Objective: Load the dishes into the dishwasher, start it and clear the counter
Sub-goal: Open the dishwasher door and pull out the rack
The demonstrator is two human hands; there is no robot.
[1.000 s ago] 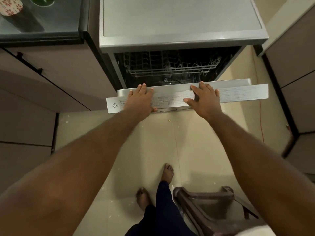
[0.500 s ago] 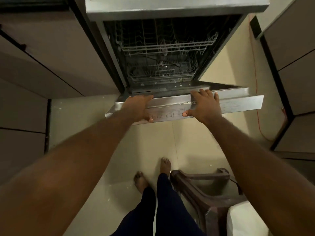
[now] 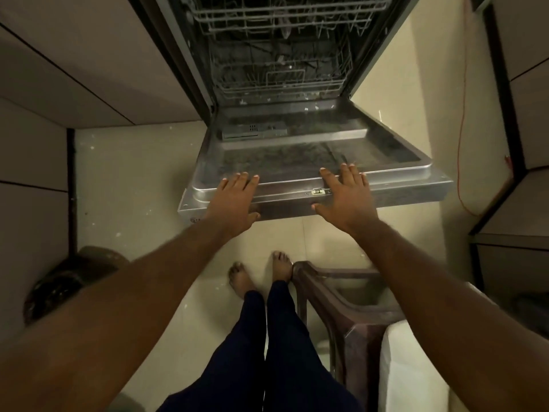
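A person's left hand (image 3: 234,200) and right hand (image 3: 347,197) lie flat on the near edge of a stainless-steel dishwasher door (image 3: 395,173), which stands open, close to level, above a pale cream tiled floor (image 3: 133,173). Neither hand closes round anything. The fingers of both are straight and close together, with their tips reaching over the rounded rim onto the door's dull, streaked inner panel. Each thumb is spread wide and touches the darker front face just below the edge. The hands are well apart, the left near the door's left corner and the right just right of a small pale latch (image 3: 319,191) set in the rim.

On the far half of the inner panel sits a grey rectangular detergent compartment (image 3: 254,132). Beyond it the dark dishwasher tub holds a grey wire lower rack (image 3: 282,81) and, above that, a grey wire upper rack (image 3: 282,16), both inside the machine.

Smooth beige cabinet fronts (image 3: 74,69) with dark seams line the left side. A thin orange cord (image 3: 460,129) hangs down the cream wall at right. In the near foreground two bare feet and dark navy trouser legs stand beside a brown moulded plastic chair (image 3: 341,295). A dark rounded object (image 3: 68,281) at near left is too blurred to identify.
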